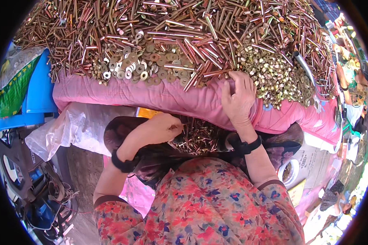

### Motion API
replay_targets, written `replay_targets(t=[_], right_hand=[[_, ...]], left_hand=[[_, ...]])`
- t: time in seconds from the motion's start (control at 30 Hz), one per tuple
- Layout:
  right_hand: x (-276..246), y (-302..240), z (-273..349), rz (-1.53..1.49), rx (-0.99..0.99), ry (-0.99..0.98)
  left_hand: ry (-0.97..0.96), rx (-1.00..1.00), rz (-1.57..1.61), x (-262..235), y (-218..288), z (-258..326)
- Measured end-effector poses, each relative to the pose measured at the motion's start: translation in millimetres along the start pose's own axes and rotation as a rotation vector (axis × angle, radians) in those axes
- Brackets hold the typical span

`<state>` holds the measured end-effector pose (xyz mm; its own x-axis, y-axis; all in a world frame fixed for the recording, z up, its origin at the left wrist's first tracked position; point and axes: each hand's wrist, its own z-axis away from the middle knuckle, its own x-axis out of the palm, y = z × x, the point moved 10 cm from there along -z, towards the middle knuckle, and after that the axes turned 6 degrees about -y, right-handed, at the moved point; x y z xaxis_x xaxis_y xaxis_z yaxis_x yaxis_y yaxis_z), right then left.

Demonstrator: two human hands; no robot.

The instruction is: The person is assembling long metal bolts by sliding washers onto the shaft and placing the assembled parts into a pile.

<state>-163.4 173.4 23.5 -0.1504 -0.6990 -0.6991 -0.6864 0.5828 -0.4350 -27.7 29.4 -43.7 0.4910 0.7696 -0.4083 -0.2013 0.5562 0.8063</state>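
Bolts lie in a small heap on the person's lap, just beside the left hand, whose grip is clenched on a few of them. Right hand rests flat and released on the pink cloth, fingertips touching the nuts and long bolts above it.

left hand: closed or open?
Closed. The left hand is curled into a loose fist over the pile of assembled bolts in the lap; whether it holds one cannot be told. The right hand lies spread on the pink cloth.
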Motion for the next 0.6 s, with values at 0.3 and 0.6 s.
replay_targets(t=[0.3,0.6], right_hand=[[1.7,2.1,1.2,0.031,-0.023,-0.005],[12.5,-5.9,-0.8,0.09,-0.019,-0.076]], left_hand=[[-0.162,-0.203,-0.394,126.0,-180.2,-86.5],[0.152,-0.543,-0.48,144.1,-344.2,-126.2]])
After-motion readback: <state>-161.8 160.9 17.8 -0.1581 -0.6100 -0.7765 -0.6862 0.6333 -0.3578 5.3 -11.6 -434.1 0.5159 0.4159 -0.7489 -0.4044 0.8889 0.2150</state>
